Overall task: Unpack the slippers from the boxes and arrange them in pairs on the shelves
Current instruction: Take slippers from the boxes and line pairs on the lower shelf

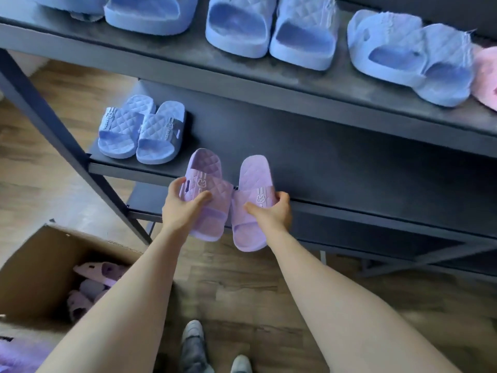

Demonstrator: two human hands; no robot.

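Note:
My left hand (183, 205) grips a purple quilted slipper (207, 168) by its strap. My right hand (271, 211) grips a matching purple slipper (254, 170) the same way. Both slippers hang side by side over the front edge of the dark middle shelf (336, 168), toes pointing into it. A blue pair (142, 130) stands on that shelf to the left. At the lower left, an open cardboard box (35, 278) holds more purple slippers (94, 281).
The top shelf (242, 74) carries several blue slippers in pairs and a pink one (486, 76) at the far right. The shelf's slanted metal leg (67, 144) runs down the left. Wood floor lies below, with my feet (193, 343) at the bottom.

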